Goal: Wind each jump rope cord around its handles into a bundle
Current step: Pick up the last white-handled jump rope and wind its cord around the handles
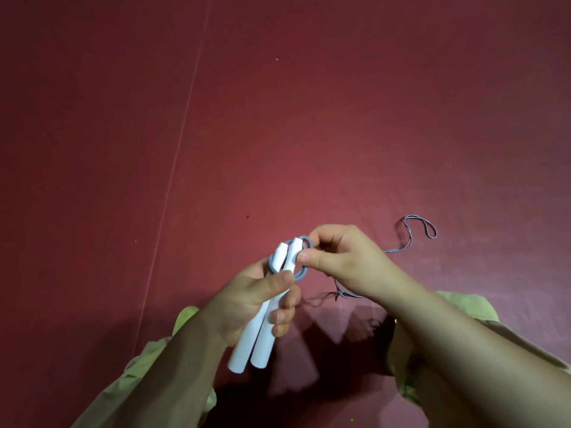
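Two white jump rope handles (258, 332) lie side by side, tips pointing up and away. My left hand (250, 299) grips both around their middle. Grey cord loops (301, 274) circle the handles near their upper ends. My right hand (343, 257) pinches the grey cord beside the handle tips, thumb and fingers curled on it. The loose remainder of the cord (414, 233) trails from under my right hand to the right, ending in a loop on the red floor.
A dark red floor (278, 118) fills the view, with a thin pale seam line (182, 140) running diagonally on the left. Light green sleeves (148, 366) show at both forearms. Dark shadows fall below my hands.
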